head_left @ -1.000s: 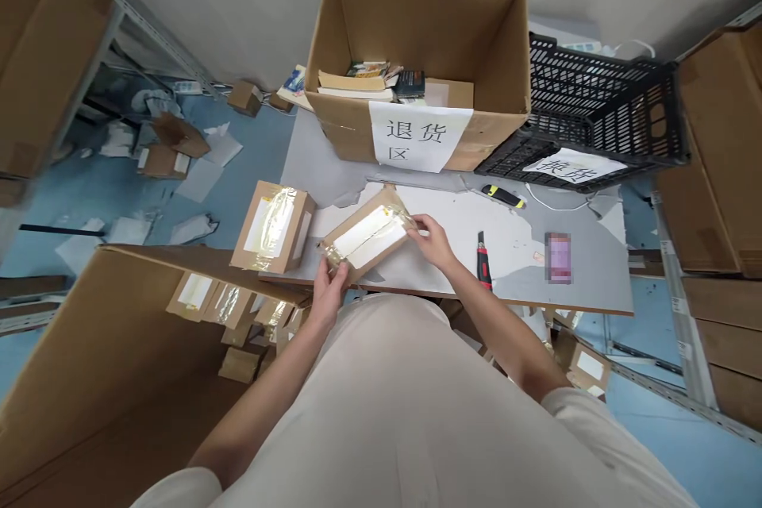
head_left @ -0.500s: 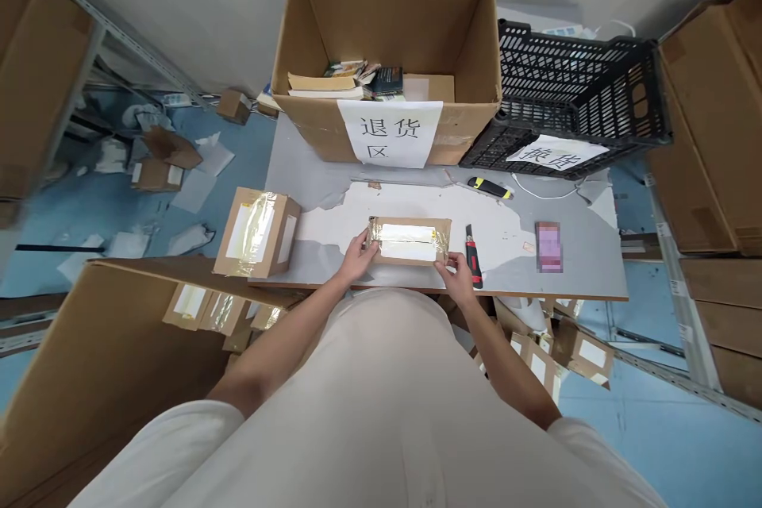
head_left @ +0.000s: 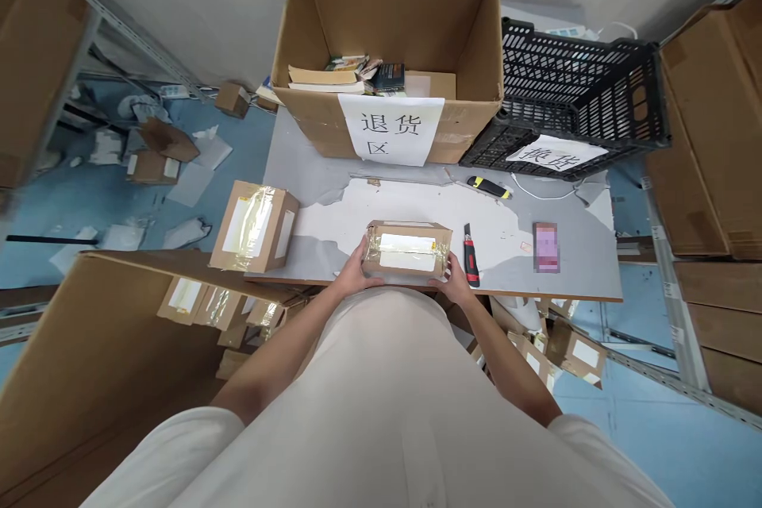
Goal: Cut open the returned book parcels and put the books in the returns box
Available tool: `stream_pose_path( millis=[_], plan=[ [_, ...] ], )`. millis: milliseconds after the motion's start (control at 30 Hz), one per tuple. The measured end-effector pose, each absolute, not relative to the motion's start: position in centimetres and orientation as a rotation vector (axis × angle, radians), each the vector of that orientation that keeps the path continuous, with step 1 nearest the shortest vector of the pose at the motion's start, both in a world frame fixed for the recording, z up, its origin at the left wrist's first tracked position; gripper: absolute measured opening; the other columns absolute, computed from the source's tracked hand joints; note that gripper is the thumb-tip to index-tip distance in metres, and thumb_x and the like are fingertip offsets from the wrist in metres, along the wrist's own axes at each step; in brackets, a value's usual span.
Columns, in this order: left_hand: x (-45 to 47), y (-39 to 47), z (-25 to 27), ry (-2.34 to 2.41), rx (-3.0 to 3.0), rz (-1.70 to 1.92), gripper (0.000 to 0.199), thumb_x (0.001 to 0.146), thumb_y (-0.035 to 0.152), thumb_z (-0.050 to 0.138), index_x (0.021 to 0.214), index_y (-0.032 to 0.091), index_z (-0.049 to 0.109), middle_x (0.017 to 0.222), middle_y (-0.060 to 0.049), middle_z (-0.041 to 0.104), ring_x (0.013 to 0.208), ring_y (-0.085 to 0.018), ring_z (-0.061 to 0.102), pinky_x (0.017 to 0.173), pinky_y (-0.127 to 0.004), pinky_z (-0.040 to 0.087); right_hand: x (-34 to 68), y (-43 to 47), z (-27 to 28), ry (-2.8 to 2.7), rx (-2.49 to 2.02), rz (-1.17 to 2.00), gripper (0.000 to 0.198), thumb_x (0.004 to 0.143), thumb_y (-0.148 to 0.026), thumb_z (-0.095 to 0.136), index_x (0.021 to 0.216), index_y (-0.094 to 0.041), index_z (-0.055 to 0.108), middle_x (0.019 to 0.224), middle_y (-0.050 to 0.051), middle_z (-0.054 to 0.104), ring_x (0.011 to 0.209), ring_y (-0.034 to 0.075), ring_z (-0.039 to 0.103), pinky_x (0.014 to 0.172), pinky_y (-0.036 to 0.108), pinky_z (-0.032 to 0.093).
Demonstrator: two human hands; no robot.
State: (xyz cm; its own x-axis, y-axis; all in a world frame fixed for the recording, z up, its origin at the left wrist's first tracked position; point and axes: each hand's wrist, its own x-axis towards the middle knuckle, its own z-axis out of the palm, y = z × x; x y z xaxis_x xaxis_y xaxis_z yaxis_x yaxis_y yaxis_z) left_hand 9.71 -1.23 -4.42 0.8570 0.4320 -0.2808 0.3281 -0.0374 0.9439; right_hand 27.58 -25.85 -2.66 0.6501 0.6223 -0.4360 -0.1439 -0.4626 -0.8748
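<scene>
A taped cardboard box [head_left: 408, 248] with a white label is between my two hands near the table's front edge, its label side tipped toward me. My left hand [head_left: 355, 273] grips its left end, and my right hand [head_left: 453, 281] closes on its lower right corner. Just right of my right hand lies a red and black utility knife [head_left: 471, 255]. Farther back on the table is a yellow and black utility knife [head_left: 489, 187]. Another taped cardboard box [head_left: 255, 226] stands at the table's left end.
A large open carton [head_left: 321, 123] holding books stands at the back, beside a black plastic crate [head_left: 586, 107]. A pink blurred rectangle [head_left: 546, 246] lies on the right of the table [head_left: 580, 270]. Several parcels sit in a big carton [head_left: 119, 349] at lower left.
The held box has tilted up, showing more of its depth. Both hands have shifted lower around its ends. The view has moved slightly.
</scene>
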Motion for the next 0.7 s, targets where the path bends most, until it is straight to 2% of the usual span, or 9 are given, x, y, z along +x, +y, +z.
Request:
stream_pose_path(
  millis=[67,167,267,400,467,533,633,700],
  plan=[
    [9.5,-1.1,-4.6,0.649,1.656,0.043,0.12,0.056,0.034,0.083,0.152,0.024,0.012,0.149,-0.013,0.038,0.133,-0.032,0.04,0.111,-0.048,0.032,27.7,-25.5,-2.9,-0.393,-1.885,0.946,0.09,0.059,-0.027,0.075,0.139,-0.029,0.033,0.139,0.009,0.047,0.122,0.025,0.051,0.102,0.045,0.044],
    [9.7,-1.2,-4.6,0.66,1.658,0.005,0.098,0.066,0.031,0.075,0.149,0.023,0.024,0.14,-0.012,0.049,0.126,-0.029,0.049,0.108,-0.045,0.036,27.8,-25.0,-3.0,-0.385,-1.895,0.91,0.085,0.063,-0.028,0.071,0.14,-0.025,0.034,0.133,0.011,0.054,0.114,0.025,0.057,0.098,0.045,0.047],
    [9.9,-1.3,-4.4,0.628,1.641,0.006,0.083,0.07,0.032,0.071,0.144,0.021,0.036,0.131,-0.011,0.056,0.122,-0.027,0.052,0.105,-0.043,0.04,28.0,-24.7,-2.8,-0.359,-1.884,0.875,0.081,0.063,-0.03,0.07,0.137,-0.021,0.039,0.131,0.013,0.056,0.111,0.024,0.058,0.093,0.042,0.05],
    [10.2,-1.2,-3.6,0.691,1.687,0.072,0.069,0.071,0.04,0.07,0.134,0.02,0.048,0.128,-0.012,0.055,0.12,-0.027,0.052,0.1,-0.043,0.044,28.7,-24.7,-1.9,-0.397,-1.882,0.879,0.067,0.07,-0.035,0.066,0.133,-0.022,0.046,0.125,0.009,0.06,0.102,0.022,0.061,0.09,0.04,0.051],
    [10.6,-0.9,-3.0,0.763,1.712,0.102,0.061,0.076,0.046,0.065,0.129,0.018,0.053,0.124,-0.013,0.055,0.116,-0.027,0.054,0.095,-0.043,0.047,29.3,-24.6,-1.4,-0.448,-1.943,0.861,0.053,0.078,-0.042,0.058,0.127,-0.022,0.053,0.114,0.007,0.064,0.093,0.021,0.062,0.088,0.04,0.05],
    [11.2,-0.5,-2.4,0.817,1.733,0.103,0.059,0.08,0.05,0.058,0.129,0.017,0.055,0.118,-0.014,0.056,0.109,-0.026,0.058,0.088,-0.04,0.051,29.8,-24.2,-1.1,-0.511,-2.076,0.815,0.043,0.086,-0.05,0.046,0.111,-0.02,0.063,0.1,0.007,0.065,0.086,0.021,0.061,0.085,0.04,0.049],
    [12.2,-0.1,-2.1,0.828,1.793,0.072,0.06,0.082,0.05,0.056,0.132,0.017,0.052,0.116,-0.013,0.059,0.101,-0.024,0.06,0.084,-0.038,0.052,30.4,-23.2,-1.2,-0.6,-2.263,0.746,0.053,0.091,-0.056,0.03,0.089,-0.018,0.067,0.082,0.009,0.062,0.083,0.023,0.059,0.084,0.04,0.047],
    [12.6,0.1,-2.5,0.834,1.807,0.043,0.059,0.083,0.049,0.055,0.132,0.017,0.052,0.116,-0.013,0.062,0.098,-0.024,0.061,0.086,-0.04,0.051,30.6,-22.4,-1.7,-0.629,-2.291,0.734,0.057,0.092,-0.057,0.026,0.09,-0.018,0.067,0.08,0.009,0.061,0.085,0.024,0.059,0.085,0.039,0.046]
  ],
)
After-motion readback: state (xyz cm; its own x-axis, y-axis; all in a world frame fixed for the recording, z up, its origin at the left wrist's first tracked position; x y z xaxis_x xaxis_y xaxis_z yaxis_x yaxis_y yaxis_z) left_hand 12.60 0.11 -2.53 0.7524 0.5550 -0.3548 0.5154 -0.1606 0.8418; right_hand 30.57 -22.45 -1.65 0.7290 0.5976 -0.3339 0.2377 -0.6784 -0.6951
